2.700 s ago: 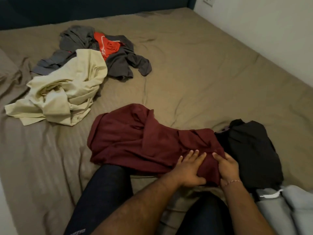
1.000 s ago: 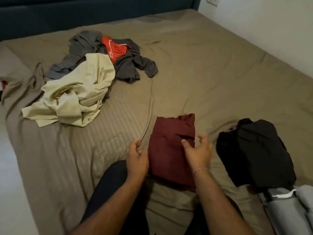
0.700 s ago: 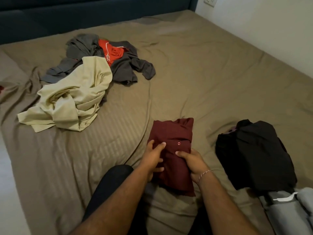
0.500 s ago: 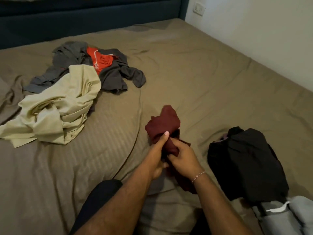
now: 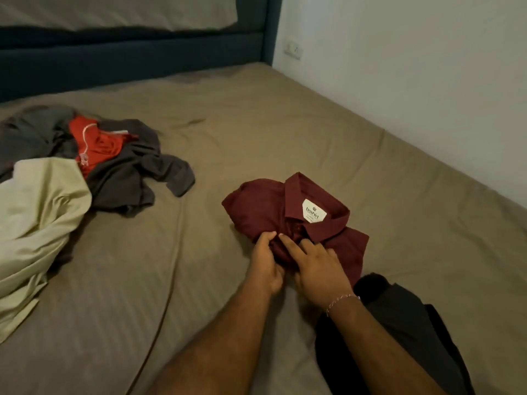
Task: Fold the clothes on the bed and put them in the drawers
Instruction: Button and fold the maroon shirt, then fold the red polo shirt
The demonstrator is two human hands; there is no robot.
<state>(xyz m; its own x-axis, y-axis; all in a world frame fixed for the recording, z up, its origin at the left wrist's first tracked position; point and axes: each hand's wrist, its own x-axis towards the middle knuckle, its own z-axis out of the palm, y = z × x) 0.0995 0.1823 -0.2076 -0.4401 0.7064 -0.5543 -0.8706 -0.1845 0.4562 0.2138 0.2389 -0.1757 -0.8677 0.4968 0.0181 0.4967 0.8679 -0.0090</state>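
Maroon shirt (image 5: 296, 223) folded on bed (image 5: 285, 132) | left hand (image 5: 265, 263) pinches near edge, right hand (image 5: 313, 266) lies flat on it | risk: lifting one-handed lets folds spill open

1. The maroon shirt (image 5: 296, 220) lies folded on the bed (image 5: 256, 132), collar and white label up.
2. A cream garment (image 5: 37, 223), grey clothes (image 5: 128, 172) and a red top (image 5: 97, 146) lie crumpled to its left.
3. A black garment (image 5: 405, 323) lies nearest.
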